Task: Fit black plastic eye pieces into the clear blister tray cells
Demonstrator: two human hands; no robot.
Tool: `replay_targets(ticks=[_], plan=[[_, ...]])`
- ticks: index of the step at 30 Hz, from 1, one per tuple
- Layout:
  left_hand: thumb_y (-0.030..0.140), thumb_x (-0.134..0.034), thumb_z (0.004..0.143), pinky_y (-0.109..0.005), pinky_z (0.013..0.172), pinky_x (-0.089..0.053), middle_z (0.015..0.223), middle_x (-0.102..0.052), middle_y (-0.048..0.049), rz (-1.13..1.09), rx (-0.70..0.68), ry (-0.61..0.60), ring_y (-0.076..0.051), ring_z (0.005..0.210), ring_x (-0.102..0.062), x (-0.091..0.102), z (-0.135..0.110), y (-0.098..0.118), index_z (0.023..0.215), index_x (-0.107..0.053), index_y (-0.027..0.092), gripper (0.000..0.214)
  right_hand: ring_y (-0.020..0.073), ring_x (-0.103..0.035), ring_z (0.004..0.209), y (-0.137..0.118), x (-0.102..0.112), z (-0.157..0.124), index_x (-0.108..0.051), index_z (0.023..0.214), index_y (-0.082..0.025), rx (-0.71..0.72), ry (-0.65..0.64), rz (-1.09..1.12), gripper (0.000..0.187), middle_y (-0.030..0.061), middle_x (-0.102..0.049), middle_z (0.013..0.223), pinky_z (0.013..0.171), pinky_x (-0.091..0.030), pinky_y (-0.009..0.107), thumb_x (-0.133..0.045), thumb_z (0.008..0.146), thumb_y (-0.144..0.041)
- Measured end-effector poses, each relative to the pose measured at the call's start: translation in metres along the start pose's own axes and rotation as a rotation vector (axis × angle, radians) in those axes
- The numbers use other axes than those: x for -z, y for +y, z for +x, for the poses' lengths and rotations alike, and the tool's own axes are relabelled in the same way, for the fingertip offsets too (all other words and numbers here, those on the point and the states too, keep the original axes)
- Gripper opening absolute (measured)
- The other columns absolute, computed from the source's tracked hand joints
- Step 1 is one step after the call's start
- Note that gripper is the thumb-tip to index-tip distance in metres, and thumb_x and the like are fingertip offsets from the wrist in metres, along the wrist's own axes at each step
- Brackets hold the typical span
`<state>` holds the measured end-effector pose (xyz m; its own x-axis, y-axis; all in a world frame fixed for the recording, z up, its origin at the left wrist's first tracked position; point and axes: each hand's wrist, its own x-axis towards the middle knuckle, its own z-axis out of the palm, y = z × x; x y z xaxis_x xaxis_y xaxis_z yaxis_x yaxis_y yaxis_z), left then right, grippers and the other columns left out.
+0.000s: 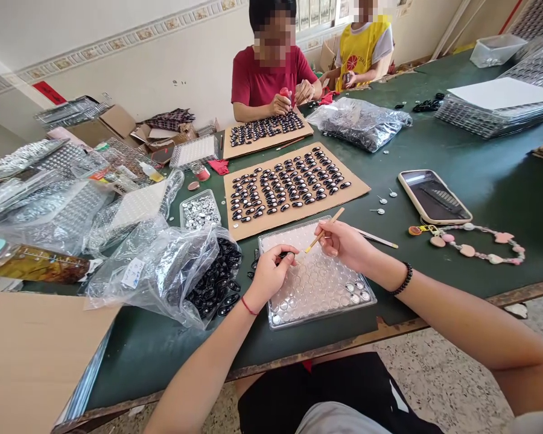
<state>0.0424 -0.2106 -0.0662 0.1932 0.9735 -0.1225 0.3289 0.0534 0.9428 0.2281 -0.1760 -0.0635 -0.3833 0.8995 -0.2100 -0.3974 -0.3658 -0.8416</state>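
Note:
My left hand (274, 272) pinches a small black oval piece (282, 255), mostly covered by the fingers. Between the fingers of my right hand (342, 242) is a thin wooden stick (328, 228), its yellow tip pointing toward that piece. Both hands are above a clear plastic tray (314, 316) of round cells. Several small silver discs (357, 293) sit in its right corner. Left of the tray, black oval pieces (215, 274) spill from an open clear bag (163, 274). Behind it lies a cardboard sheet (294, 218) bearing rows of black pieces with pale spots.
A phone (434, 196) with a beaded strap (502, 258) lies at right. Left stand a tub of silver parts (200, 211), a drink bottle (36, 262) and piled plastic bags. Across the table, a person in red (271, 78) works at another sheet; another wears yellow (359, 51).

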Motion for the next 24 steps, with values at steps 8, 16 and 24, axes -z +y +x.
replay_targets(ticks=[8,16,24], plan=[[0.034,-0.049,0.079,-0.018,0.044,-0.031,0.071,-0.055,0.0002,-0.123,0.030,-0.020,-0.005,0.045,-0.042,0.005,0.004,-0.002,0.097,-0.054,0.017,0.026,0.0045,-0.033,0.035,0.000,0.004,0.009,-0.050,0.070,-0.014,0.226,0.092,-0.275,0.031,-0.0030,-0.046,0.051,0.035,-0.023,0.018,-0.049,0.080,-0.043],[0.035,-0.050,0.078,-0.017,0.046,-0.031,0.071,-0.056,-0.0003,-0.185,0.061,-0.073,-0.005,0.047,-0.042,0.005,0.004,-0.002,0.098,-0.055,0.016,0.027,0.0094,-0.041,0.052,0.006,0.014,0.011,-0.049,0.065,-0.015,0.666,0.105,-1.179,0.031,0.0001,-0.049,0.058,0.052,-0.028,0.023,-0.041,0.086,-0.036],[0.035,-0.049,0.078,-0.017,0.037,-0.023,0.071,-0.055,-0.0018,-0.325,0.112,-0.047,-0.004,0.045,-0.041,0.008,0.006,0.001,0.095,-0.056,0.015,0.028,0.0089,-0.040,0.047,0.007,0.024,0.029,-0.051,0.068,-0.015,0.534,0.245,-0.923,0.031,-0.0018,-0.046,0.052,0.048,-0.029,0.020,-0.040,0.084,-0.039]])
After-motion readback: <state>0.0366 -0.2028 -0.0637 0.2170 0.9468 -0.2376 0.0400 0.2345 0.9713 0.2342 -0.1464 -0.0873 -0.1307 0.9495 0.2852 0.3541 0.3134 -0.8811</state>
